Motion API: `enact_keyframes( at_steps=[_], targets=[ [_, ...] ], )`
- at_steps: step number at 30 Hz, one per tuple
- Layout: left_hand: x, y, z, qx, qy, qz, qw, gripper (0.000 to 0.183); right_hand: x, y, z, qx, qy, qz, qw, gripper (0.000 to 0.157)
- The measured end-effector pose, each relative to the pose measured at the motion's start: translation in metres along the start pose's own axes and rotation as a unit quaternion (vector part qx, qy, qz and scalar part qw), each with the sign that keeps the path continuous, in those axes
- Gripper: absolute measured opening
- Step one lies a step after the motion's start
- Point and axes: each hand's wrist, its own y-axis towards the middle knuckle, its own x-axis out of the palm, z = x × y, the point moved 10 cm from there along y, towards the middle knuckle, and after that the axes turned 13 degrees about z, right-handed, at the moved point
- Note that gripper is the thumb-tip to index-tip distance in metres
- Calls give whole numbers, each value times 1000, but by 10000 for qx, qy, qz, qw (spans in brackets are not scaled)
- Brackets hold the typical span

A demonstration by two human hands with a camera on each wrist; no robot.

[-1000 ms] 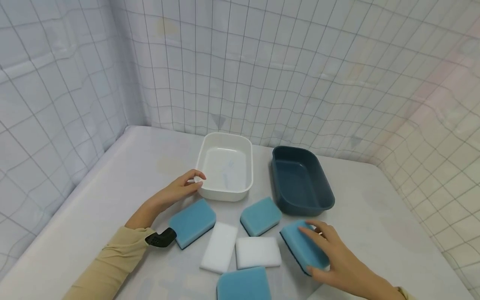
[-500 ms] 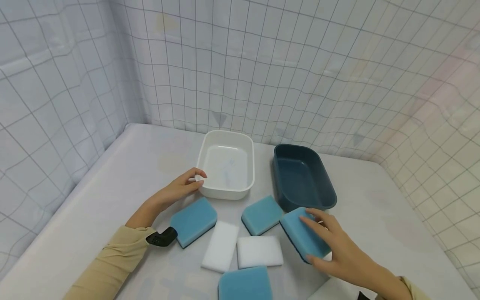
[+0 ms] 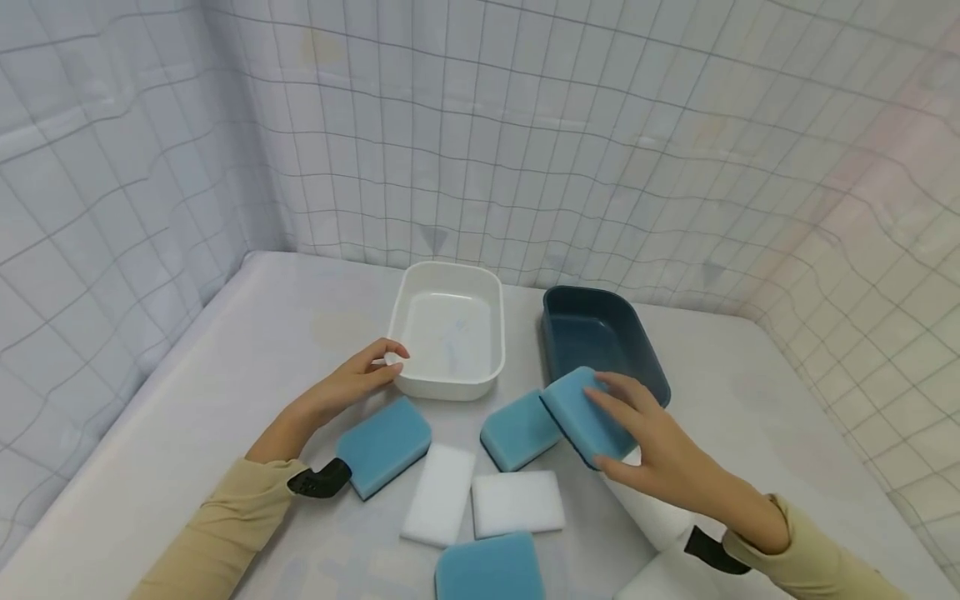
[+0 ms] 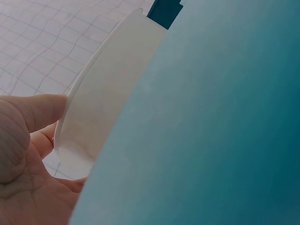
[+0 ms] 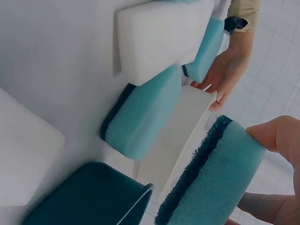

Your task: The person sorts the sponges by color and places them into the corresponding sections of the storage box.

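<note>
My right hand [image 3: 660, 446] grips a blue sponge [image 3: 581, 417] with a dark scouring layer. In the head view this sponge overlaps the near edge of the dark blue tub [image 3: 600, 333]. The right wrist view has the sponge [image 5: 211, 173] held between thumb and fingers, apart from the table. My left hand [image 3: 348, 387] pinches the near left rim of a white tub [image 3: 450, 388]. Up close in the left wrist view, the thumb [image 4: 44, 110] lies against that rim; a blue sponge [image 4: 201, 122] hides much of the tub.
Blue sponges lie under my left wrist [image 3: 385, 447], beside the white tub [image 3: 513, 435] and at the near edge [image 3: 489, 571]. White sponges [image 3: 438, 496] lie among them, with more white blocks [image 3: 663, 575] below my right arm. A gridded curtain [image 3: 480, 150] stands behind.
My right hand has lifted the blue sponge and carried it forward and slightly left, toward the dark blue tub. The left hand stays on the white tub's rim.
</note>
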Motion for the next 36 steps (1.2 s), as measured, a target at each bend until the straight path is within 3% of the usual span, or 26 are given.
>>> enact_keyframes(
  at_steps=[16,36],
  targets=[
    [2,2,-2,32,-15,-6,10000,38,27,49,27,458,483,-159,9977,67],
    [5,3,0,27,-106,12,9999,37,62,97,35,602,616,-163,9962,63]
  ],
)
